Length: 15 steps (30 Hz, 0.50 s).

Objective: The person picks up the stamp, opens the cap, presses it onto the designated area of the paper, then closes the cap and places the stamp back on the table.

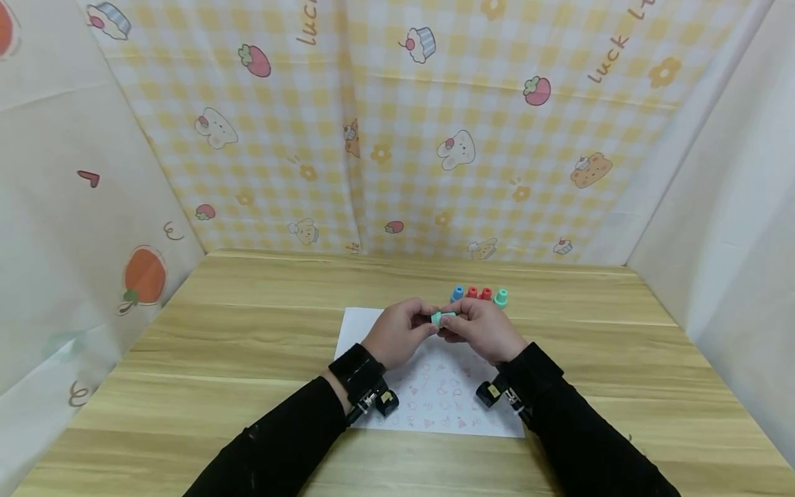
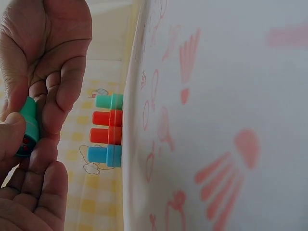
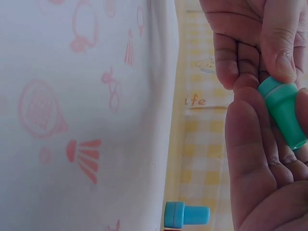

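A small green toy stamp [image 1: 442,318] is held between both hands above the sheet of paper [image 1: 428,411]. My left hand [image 1: 399,335] pinches its wide end between thumb and fingers. The narrow handle end is gripped by my right hand [image 1: 486,333]. In the left wrist view the stamp's wide end [image 2: 26,142] looks dark inside with red marks. The right wrist view shows the stamp [image 3: 283,108] slanted, with a paler band at its wide end. Pink-red prints, such as shuttlecocks and a racket, cover the paper.
Just past the paper's far edge stand a blue stamp [image 1: 457,293], two red stamps [image 1: 479,294] and another green stamp [image 1: 501,297] in a row. Patterned cloth [image 1: 397,138] hangs behind the wooden table [image 1: 248,331], with white cloth on both sides.
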Motion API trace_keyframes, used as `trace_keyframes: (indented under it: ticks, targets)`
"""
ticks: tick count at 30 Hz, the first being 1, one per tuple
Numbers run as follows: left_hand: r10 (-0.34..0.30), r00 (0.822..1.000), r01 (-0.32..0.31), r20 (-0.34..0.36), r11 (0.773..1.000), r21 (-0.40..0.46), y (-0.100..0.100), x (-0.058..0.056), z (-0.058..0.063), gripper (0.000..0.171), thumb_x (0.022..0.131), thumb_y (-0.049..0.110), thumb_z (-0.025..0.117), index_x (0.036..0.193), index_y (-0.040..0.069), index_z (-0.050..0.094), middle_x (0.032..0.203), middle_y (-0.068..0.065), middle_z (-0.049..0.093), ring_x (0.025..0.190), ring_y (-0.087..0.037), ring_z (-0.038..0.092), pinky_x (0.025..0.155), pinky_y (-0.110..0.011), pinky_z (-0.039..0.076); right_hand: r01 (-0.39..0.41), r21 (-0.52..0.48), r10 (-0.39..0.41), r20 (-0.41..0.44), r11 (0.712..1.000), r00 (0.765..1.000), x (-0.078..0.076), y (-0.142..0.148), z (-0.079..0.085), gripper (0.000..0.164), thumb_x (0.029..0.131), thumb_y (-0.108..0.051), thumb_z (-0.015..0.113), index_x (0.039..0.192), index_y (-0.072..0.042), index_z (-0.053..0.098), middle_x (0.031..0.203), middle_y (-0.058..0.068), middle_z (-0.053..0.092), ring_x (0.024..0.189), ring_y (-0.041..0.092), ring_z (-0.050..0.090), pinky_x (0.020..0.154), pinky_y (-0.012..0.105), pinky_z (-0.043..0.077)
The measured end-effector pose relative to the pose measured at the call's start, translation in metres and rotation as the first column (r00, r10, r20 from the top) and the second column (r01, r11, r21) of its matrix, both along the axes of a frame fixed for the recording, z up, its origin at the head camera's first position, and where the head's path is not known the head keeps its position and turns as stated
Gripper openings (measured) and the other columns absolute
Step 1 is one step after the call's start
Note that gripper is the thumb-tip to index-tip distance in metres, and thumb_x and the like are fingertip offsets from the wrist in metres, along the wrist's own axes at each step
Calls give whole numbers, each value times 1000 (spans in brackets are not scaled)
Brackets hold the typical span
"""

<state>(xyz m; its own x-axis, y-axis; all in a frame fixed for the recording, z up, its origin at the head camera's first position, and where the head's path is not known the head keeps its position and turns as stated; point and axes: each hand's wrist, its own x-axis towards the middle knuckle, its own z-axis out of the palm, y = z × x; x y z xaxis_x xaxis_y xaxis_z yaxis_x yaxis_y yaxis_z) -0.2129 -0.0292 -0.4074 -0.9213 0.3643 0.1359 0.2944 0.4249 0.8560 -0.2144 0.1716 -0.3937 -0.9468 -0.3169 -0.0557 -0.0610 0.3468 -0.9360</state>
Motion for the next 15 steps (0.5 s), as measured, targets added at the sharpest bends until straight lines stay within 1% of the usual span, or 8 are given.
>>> trace_keyframes:
  ticks: [5, 12, 15]
  targets:
    - [2, 1000, -2, 6, 1000, -5, 0, 1, 0, 19, 102, 14, 71, 120, 8, 71, 112, -3, 76, 98, -12, 70, 88, -29, 60, 12, -13, -12, 16, 1000, 1000, 0, 0, -1, 22, 106, -7, 62, 120, 9, 67, 118, 23, 75, 97, 18, 76, 88, 33, 64]
    - [4, 1000, -4, -1, 1000, -12, -1, 1, 1, 20, 102, 15, 71, 120, 8, 72, 109, -3, 76, 96, -11, 70, 85, -29, 60, 0, -49, 1, 29, 999, 1000, 0, -1, -1, 23, 106, -4, 60, 122, 12, 66, 120, 25, 74, 96, 16, 76, 88, 32, 64]
    - [6, 1000, -6, 7, 1000, -13, -2, 0, 1, 19, 102, 16, 71, 120, 9, 72, 109, -2, 76, 96, -11, 70, 86, -29, 60, 0, -63, 2, 40, 998, 999, 0, -1, -2, 24, 106, -4, 60, 123, 12, 65, 120, 25, 74, 95, 14, 75, 88, 31, 64]
